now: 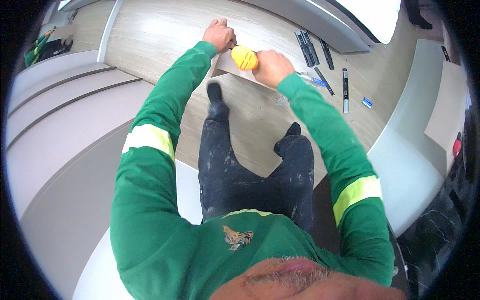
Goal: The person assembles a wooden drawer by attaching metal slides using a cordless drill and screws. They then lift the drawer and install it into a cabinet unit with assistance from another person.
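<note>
My right hand (274, 68) is closed around a yellow power tool (244, 58). Dark slots cut across its rounded housing, which looks like the back of a drill; its working end is hidden below. Under the tool lies a pale panel piece (231, 66), shaped like part of a drawer or box. My left hand (220, 36) is at the far side of this piece, left of the tool. Its fingers are closed at a thin dark strip, and what they pinch is too small to make out.
Several black metal drawer runners (345, 90) lie on the wood-look floor to the right, near a small blue packet (367, 102) and a blue-ended item (318, 81). Stepped pale panels (75, 92) stand at left. A white cabinet edge (320, 22) borders the far side.
</note>
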